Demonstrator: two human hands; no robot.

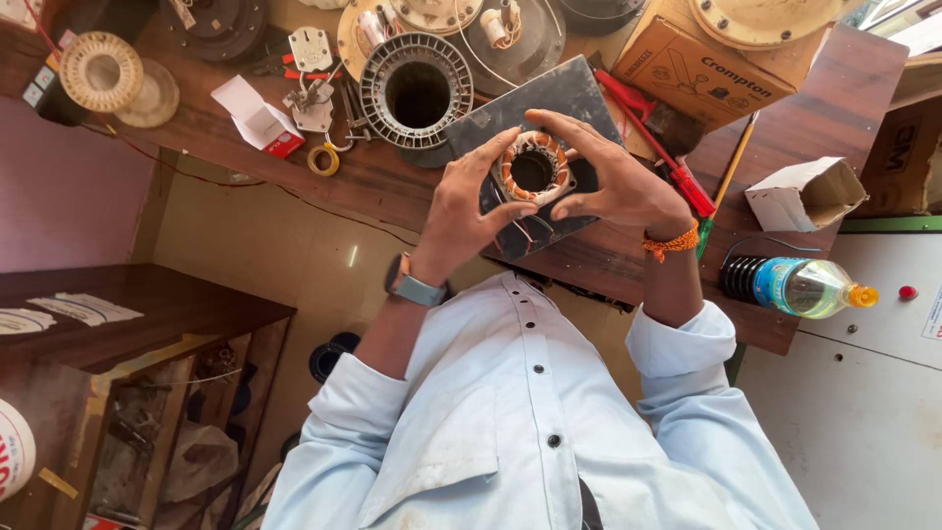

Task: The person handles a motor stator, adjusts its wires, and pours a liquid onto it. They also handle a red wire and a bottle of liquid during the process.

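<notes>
Wound stator (pixel 533 167) held above dark plate (pixel 549 98) on table (pixel 834 88). Left hand (pixel 466 201) and right hand (pixel 618 177) curled shut around rim. Best gripped by core, fingertips off copper coils.

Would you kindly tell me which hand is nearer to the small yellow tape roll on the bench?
Left. The left hand is just right of the yellow tape roll, apart from it; the right hand is farther right, across the wound stator both hold.
</notes>
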